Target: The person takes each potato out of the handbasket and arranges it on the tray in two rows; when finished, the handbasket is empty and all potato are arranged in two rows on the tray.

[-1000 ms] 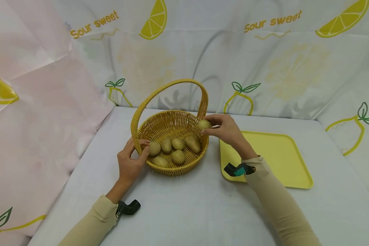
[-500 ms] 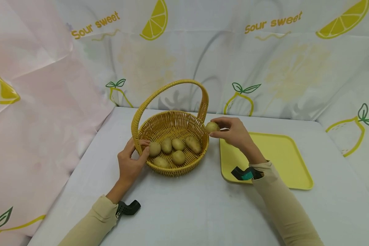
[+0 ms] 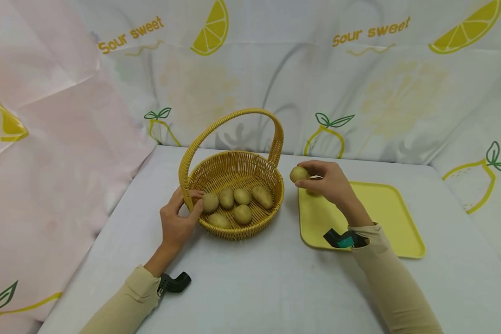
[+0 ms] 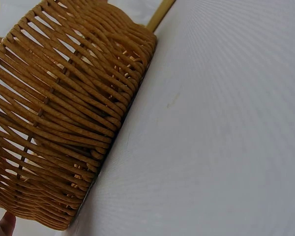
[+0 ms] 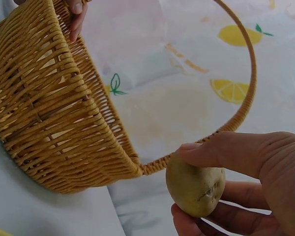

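My right hand (image 3: 327, 182) pinches a small round potato (image 3: 299, 175) between thumb and fingers, held in the air over the gap between basket and tray. The right wrist view shows that potato (image 5: 194, 186) up close, a pale nick on its skin. My left hand (image 3: 179, 218) grips the left rim of the yellow wicker basket (image 3: 234, 234) beside the foot of its tall handle (image 3: 229, 118). Several potatoes (image 3: 242, 214) lie in the basket's front half. From the left wrist, the basket wall (image 4: 69, 98) fills the left side, with a bit of my fingers at the lower corner.
A flat yellow tray (image 3: 384, 218) lies on the white-covered table (image 3: 250, 287) right of the basket, partly under my right forearm. A lemon-print cloth (image 3: 250, 69) hangs behind the table and along its sides.
My right hand has carried the potato rightward, from over the basket's right rim to beyond it, near the tray's left corner. The left hand and basket have stayed put.
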{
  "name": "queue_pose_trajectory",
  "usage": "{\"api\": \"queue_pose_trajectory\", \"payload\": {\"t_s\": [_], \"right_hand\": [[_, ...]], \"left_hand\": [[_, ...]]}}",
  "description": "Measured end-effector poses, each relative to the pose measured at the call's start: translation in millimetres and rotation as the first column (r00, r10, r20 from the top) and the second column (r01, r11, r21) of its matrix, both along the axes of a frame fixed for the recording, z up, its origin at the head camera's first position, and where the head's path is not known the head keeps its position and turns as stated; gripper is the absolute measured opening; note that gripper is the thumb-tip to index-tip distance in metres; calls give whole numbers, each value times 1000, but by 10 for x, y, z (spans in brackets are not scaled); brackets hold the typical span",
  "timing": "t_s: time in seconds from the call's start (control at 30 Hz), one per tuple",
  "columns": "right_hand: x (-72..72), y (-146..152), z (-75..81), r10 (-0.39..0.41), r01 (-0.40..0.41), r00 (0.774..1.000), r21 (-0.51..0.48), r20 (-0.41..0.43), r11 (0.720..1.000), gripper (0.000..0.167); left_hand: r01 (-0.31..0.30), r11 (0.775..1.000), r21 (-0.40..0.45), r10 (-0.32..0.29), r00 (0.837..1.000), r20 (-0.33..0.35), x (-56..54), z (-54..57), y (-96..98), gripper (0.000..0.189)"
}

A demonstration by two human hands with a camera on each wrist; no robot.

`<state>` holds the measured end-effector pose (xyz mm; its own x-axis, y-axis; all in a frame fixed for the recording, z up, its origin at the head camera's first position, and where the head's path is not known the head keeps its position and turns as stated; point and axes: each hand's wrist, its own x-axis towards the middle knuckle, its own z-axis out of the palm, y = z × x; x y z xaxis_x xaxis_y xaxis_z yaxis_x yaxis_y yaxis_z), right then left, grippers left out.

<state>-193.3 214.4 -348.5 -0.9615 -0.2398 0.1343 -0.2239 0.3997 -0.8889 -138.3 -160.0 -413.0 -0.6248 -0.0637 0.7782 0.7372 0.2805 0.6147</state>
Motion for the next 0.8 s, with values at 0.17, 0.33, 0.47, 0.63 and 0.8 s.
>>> {"api": "queue_pose_trajectory", "payload": {"t_s": [0.17, 0.33, 0.47, 0.63, 0.8], "right_hand": [[10, 92, -3, -13, 13, 1000, 19, -1, 1000, 46], [17, 153, 14, -9, 9, 1000, 21, 5, 1000, 45], [16, 181, 24, 10, -10, 1000, 15, 9, 1000, 46], [9, 240, 40, 7, -8, 1000, 36, 12, 999, 46], [-1, 331, 58, -1, 0, 1000, 65, 14, 998, 46]], "left_hand": [[1, 1000, 1, -1, 1000, -3, -3, -5, 9, 11], [-15, 1000, -1, 15, 1000, -11, -8, -9, 12, 12], [-30, 1000, 0, 30, 999, -10, -2, -12, 9, 12], [-15, 1000, -5, 15, 1000, 8, 21, 23, 11, 11], [-1, 1000, -6, 1, 1000, 16, 23, 37, 14, 10]]}}
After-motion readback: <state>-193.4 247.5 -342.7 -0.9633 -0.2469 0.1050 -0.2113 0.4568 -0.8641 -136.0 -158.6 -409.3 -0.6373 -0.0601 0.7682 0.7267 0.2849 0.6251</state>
